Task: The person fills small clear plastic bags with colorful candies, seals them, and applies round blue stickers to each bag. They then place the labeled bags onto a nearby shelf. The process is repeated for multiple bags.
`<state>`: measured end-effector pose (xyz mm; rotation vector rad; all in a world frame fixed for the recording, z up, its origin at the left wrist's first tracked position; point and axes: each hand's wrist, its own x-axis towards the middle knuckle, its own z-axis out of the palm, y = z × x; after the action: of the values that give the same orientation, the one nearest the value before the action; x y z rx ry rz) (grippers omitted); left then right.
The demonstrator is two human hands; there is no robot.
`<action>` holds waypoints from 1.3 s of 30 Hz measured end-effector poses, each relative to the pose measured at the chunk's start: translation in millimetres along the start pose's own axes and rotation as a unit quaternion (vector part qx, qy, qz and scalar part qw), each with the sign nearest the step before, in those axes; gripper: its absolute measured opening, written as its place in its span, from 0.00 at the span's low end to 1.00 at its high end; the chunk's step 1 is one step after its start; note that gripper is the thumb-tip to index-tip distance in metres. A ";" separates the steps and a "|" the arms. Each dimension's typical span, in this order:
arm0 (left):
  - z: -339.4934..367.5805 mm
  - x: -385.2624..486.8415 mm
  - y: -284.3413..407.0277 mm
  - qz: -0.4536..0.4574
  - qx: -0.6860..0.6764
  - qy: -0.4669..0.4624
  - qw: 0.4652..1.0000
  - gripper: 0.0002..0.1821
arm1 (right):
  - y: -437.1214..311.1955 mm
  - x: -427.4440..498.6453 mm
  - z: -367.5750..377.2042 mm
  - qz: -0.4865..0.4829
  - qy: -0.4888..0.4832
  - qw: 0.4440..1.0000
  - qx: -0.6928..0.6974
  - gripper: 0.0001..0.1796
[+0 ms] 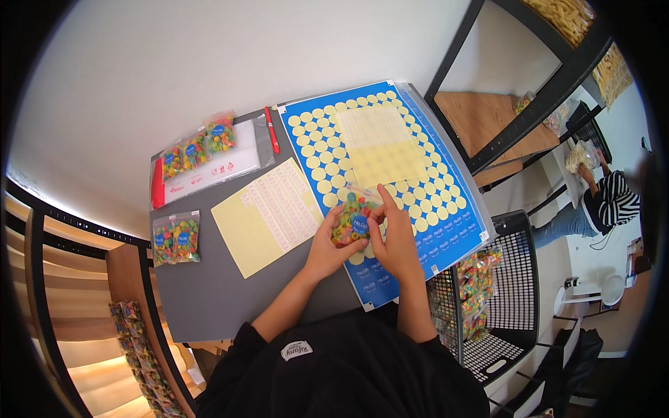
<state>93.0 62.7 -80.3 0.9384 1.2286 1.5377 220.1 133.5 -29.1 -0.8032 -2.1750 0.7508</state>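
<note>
My left hand (328, 253) holds a small clear zip bag of multicoloured snack pieces (346, 227) over the table, its thumb across the lower front. On the bag's face is a round blue sticker (360, 223) bearing writing. The thumb and fingers of my right hand (396, 243) meet at this sticker's right edge, with the index finger raised; whether the sticker lies wholly flat I cannot tell. Beneath both hands lies a blue sticker sheet (449, 245) with rows of pale yellow bare circles and several blue stickers along its near edge.
A yellow backing sheet of small printed labels (235, 230) lies left of my hands. Stickered snack bags (194, 151) rest on a white plastic package (230, 162), others (176, 239) nearer. A red pen (272, 130) lies behind. Right stands a black basket (515, 261) of bags; beyond, a person (611, 201) handles a bag.
</note>
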 end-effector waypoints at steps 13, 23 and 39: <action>3.0 -0.5 -4.6 0.006 -0.043 0.017 0.999 0.33 | -1.3 0.3 -1.2 -0.020 0.001 0.996 -0.088 0.36; 3.1 -1.1 7.8 -0.021 -0.048 0.024 0.998 0.29 | 0.9 0.4 9.3 0.178 0.114 0.943 0.255 0.52; -0.1 0.4 4.0 -0.023 -0.079 0.033 0.996 0.22 | 1.5 -2.2 8.2 0.144 0.044 0.939 0.308 0.59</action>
<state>92.0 62.8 -76.4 0.7563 1.1475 1.6141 215.6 130.7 -35.9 -0.7996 -1.6029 1.4211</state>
